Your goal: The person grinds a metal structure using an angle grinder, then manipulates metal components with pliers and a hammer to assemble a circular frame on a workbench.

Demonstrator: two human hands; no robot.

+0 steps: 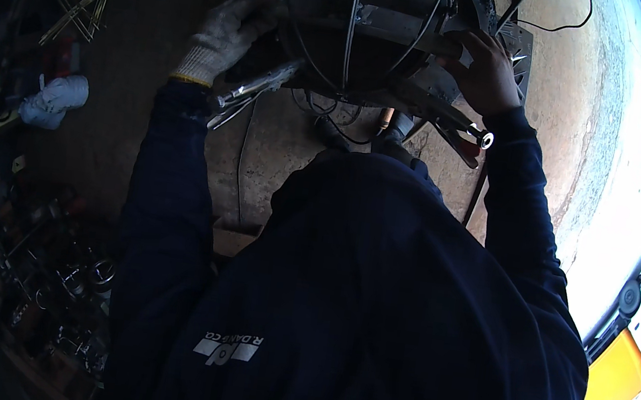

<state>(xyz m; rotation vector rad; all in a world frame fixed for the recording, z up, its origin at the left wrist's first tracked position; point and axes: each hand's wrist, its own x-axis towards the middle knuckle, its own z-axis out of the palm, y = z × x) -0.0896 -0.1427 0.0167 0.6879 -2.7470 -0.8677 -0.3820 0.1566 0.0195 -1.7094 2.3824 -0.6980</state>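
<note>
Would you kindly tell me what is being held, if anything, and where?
The right hand holds a metal bar by its right end; the gloved left hand is near the left end, its grip too dark to tell.

Top (pixel 381 289): dark navy, long sleeves (pixel 173 181), loose folds. White block print (pixel 242 351) with lettering, left chest. Left grip (pixel 233 31): off-white knit glove (pixel 218 42), ribbed cuff (pixel 199 63), yellow hem (pixel 190 81). Right grip (pixel 483 69): bare, sleeve to the wrist. Dark shoes (pixel 332 133), partly hidden.

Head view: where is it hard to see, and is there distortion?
In the head view, glare washes out the ground at right; the gloved left hand and metal frame sit in shade; lower-left metal clutter nearly sinks into darkness; fisheye distortion curves the scene toward its rim.
</note>
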